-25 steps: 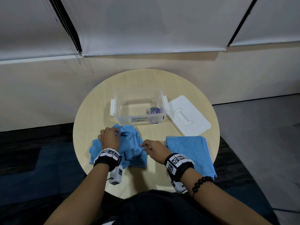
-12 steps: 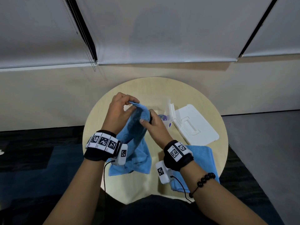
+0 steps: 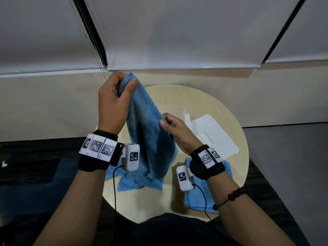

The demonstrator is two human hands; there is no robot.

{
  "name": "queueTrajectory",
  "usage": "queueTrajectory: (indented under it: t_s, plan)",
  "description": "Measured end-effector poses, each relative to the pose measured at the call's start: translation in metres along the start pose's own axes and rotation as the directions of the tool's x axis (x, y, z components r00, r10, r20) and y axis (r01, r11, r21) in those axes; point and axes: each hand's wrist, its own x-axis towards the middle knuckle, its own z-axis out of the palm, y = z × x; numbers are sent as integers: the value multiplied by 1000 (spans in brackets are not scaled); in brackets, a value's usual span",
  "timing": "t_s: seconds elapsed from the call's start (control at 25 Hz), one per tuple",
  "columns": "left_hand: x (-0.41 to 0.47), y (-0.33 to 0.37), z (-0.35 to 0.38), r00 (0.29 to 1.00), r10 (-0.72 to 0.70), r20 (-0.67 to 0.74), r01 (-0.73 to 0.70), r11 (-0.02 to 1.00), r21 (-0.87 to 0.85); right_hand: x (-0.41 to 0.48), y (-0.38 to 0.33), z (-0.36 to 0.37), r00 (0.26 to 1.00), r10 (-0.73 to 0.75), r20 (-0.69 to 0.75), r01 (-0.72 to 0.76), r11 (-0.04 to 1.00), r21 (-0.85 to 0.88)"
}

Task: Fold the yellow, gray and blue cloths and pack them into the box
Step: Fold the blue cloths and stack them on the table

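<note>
A: Head view: what's nearest?
B: Folded cloth (image 3: 195, 199) on the worktop (image 3: 177, 96), under the right wrist.
A: Farther out?
B: Left hand (image 3: 113, 105) pinches the blue cloth (image 3: 147, 130) by its raised top corner; right hand (image 3: 179, 134) grips its edge lower down. Lid (image 3: 213, 135) lies beyond.

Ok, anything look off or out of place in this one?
Nothing spilled or damaged. One oddity: every cloth in view is blue, none yellow or gray: the lifted cloth held by the left hand and right hand, a crumpled cloth beneath it, a folded cloth near the table edge.
</note>
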Motion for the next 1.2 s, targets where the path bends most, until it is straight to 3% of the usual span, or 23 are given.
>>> queueTrajectory:
  t_s: [0.12,0.28,0.4,0.52,0.6,0.68,0.8,0.88,0.96,1.04,1.12,1.2]
  plan:
    - [2,13,1,993,88,80,-97,989,109,-5,9,-10,998,59,-1,-59,988,-141]
    - [3,13,1,976,100,191,-131,979,157,-12,-4,-18,998,57,38,-58,997,44]
    - [4,13,3,966,130,222,-173,967,189,-7,-13,-17,996,18,93,-19,1000,13]
    - [8,18,2,967,150,206,-187,967,175,-4,-5,-12,995,61,76,-46,981,-187]
    - [11,24,-1,969,176,175,-207,962,178,-3,8,-8,998,58,-11,-57,894,-444]
    - [13,31,-5,969,197,153,-222,960,170,-7,22,-11,994,78,-71,-104,845,-524]
    - [12,44,-10,968,225,112,-240,961,137,-16,33,-22,935,354,11,-340,907,-250]
    - [7,54,-11,964,256,72,-261,963,71,-20,37,-21,851,522,50,-522,853,-27]
    - [-4,63,-8,953,291,84,-290,957,-20,-21,42,-16,802,597,-8,-592,797,122]
    - [-18,68,-2,948,274,162,-258,959,-117,-19,45,-10,818,564,-113,-554,826,107]
    - [-28,62,4,945,208,254,-164,969,-184,-15,42,-9,875,399,-274,-432,899,-70]
    - [-33,47,9,948,84,307,-13,974,-226,-9,32,-8,913,247,-324,-310,937,-160]
